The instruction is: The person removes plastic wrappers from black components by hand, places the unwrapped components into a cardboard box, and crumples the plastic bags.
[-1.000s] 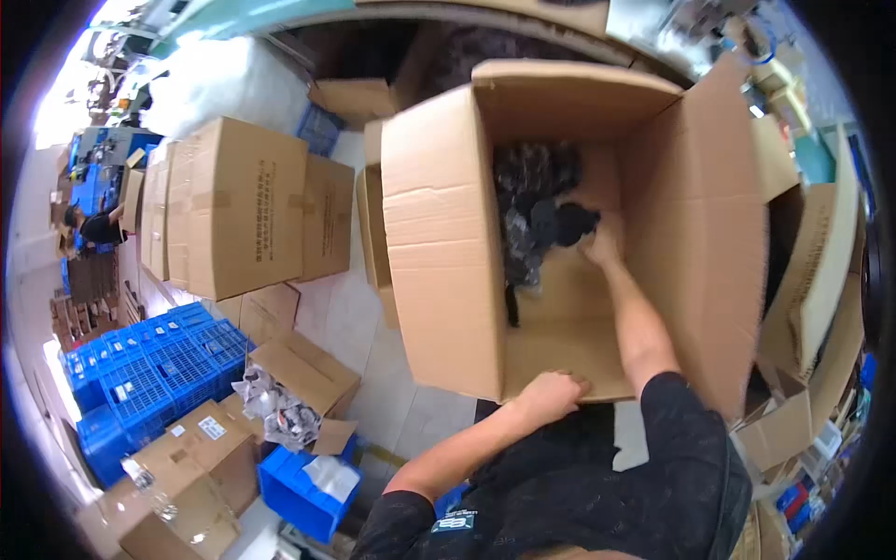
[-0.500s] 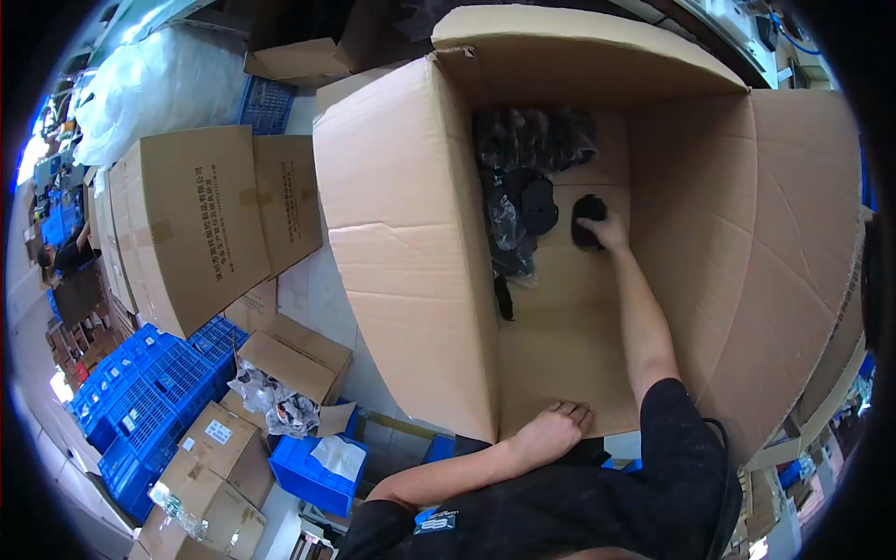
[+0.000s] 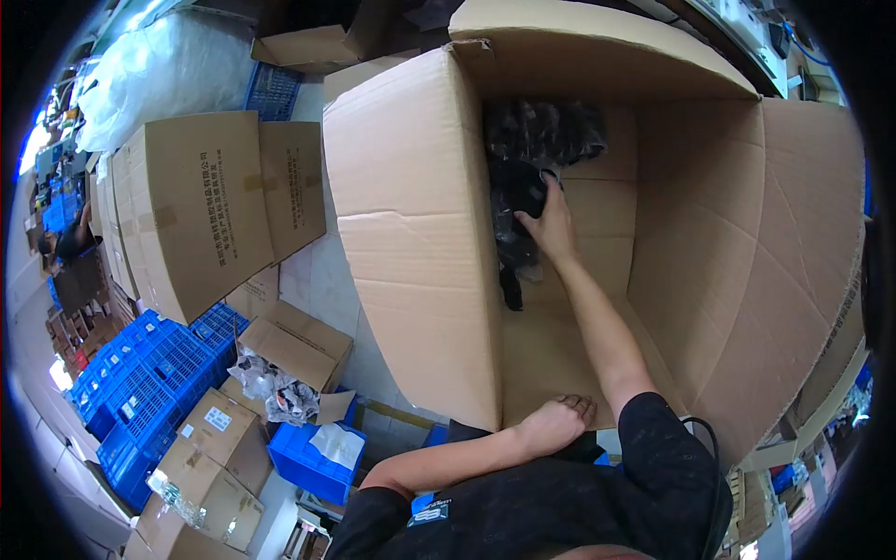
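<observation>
A large open cardboard box (image 3: pixel 401 233) stands before me. Deep inside, my right hand (image 3: pixel 553 222) is wrapped round a black item (image 3: pixel 519 187) at the box's left side. Black items in clear plastic (image 3: pixel 546 131) lie beyond it, and a small black strip (image 3: pixel 511 289) lies nearer to me. My left hand (image 3: pixel 560 425) rests at the box's near edge with its fingers curled; whether anything is inside them is hidden.
Closed cartons (image 3: pixel 201 205) stand at the left, with blue crates (image 3: pixel 159 369) below them. A blue bin (image 3: pixel 313 467) and an open carton with plastic-wrapped items (image 3: pixel 280 387) are at the lower left. A person (image 3: pixel 75 238) is at the far left.
My right hand has moved left with the black item, from the middle of the box floor to the pile at the left. My left hand has stayed at the near edge.
</observation>
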### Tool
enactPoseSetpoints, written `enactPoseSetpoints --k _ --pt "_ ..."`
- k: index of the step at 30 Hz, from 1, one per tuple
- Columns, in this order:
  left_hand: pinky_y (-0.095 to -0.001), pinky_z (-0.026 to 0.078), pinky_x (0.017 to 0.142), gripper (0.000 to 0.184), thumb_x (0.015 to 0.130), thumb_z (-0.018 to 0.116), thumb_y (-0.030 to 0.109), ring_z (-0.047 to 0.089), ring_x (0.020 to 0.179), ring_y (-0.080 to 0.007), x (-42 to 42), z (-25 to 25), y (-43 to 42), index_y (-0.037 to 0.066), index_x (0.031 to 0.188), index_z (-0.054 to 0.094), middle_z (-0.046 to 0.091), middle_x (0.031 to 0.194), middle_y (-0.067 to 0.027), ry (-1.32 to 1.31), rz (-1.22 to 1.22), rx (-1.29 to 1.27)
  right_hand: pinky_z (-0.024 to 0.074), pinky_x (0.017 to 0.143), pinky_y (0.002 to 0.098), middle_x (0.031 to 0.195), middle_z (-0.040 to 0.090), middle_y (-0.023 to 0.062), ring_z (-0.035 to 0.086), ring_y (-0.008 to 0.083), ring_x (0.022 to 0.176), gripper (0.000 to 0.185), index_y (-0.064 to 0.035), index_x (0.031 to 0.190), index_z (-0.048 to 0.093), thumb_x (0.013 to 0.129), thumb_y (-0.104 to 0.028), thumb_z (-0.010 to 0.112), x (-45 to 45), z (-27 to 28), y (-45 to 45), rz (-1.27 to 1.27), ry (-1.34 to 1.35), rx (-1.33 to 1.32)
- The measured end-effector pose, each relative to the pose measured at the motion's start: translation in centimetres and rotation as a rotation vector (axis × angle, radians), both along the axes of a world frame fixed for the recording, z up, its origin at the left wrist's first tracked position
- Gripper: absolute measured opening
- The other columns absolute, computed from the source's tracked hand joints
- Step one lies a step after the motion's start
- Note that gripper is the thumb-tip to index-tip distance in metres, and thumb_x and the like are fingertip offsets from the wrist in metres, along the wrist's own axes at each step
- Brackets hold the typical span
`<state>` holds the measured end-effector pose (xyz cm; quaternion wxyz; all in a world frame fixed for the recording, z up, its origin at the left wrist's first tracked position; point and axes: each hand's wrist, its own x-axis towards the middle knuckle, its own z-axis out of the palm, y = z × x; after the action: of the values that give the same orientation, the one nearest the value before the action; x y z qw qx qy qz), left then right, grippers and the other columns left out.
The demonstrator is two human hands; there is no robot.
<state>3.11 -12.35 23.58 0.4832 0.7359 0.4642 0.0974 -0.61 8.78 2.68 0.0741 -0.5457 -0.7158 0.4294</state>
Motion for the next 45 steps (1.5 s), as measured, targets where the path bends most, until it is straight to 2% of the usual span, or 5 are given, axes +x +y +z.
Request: enactPoseSetpoints --k 14,25,35,41,45 --pt "-0.0350 0.049 0.091 0.039 0.083 0.050 0.014 0.063 0.105 -0.0271 0.5 -0.8 -0.8 -0.005 0.117 0.057 0.061 0.118 -0.0191 0.033 -0.028 0.009 0.0370 0.103 0.0486 0.136 0.039 0.0258 0.038 0.0455 0.125 0.086 -0.0057 0.131 0.046 0.059 -0.028 0.086 0.3 0.0 0.3 0.356 -0.400 0.015" --pt "-0.0400 0.050 0.090 0.053 0.075 0.070 0.020 0.061 0.104 -0.0338 -0.5 0.0 -0.2 -0.003 0.121 0.054 0.061 0.117 -0.0207 -0.099 -0.004 -0.053 0.0463 0.090 0.0408 0.117 0.058 0.0163 0.056 0.0360 0.109 0.061 -0.0060 0.116 0.048 0.065 -0.016 0.080 7.1 2.6 -2.8 -0.021 0.177 -0.023" --pt "-0.0422 0.050 0.083 0.050 0.078 0.070 0.029 0.062 0.094 -0.0369 -0.1 5.7 2.6 0.004 0.120 0.061 0.065 0.105 -0.0213 0.060 0.052 -0.140 0.0476 0.087 0.0293 0.106 0.055 0.0043 0.055 0.0144 0.100 0.054 -0.0092 0.115 0.045 0.072 -0.010 0.078 12.0 28.1 -3.0 -0.226 1.205 -0.223" --pt "-0.0310 0.042 0.094 0.051 0.090 0.059 0.017 0.055 0.104 -0.0148 -1.5 11.5 7.3 0.003 0.135 0.039 0.059 0.112 -0.0073 -1.158 1.014 0.177 0.0449 0.093 0.0316 0.113 0.055 0.0052 0.055 0.0171 0.106 0.073 -0.0051 0.130 0.041 0.069 -0.012 0.080 19.2 37.9 -4.0 -0.173 1.417 -0.203" --pt "-0.0266 0.045 0.084 0.029 0.094 0.056 0.016 0.057 0.090 -0.0113 -0.6 14.8 9.5 -0.003 0.116 0.056 0.064 0.099 -0.0052 -0.997 0.949 0.345 0.0463 0.091 0.0326 0.105 0.060 0.0055 0.058 0.0173 0.101 0.061 -0.0043 0.122 0.049 0.069 -0.010 0.078 22.9 39.5 -5.6 -0.254 1.427 -0.359"
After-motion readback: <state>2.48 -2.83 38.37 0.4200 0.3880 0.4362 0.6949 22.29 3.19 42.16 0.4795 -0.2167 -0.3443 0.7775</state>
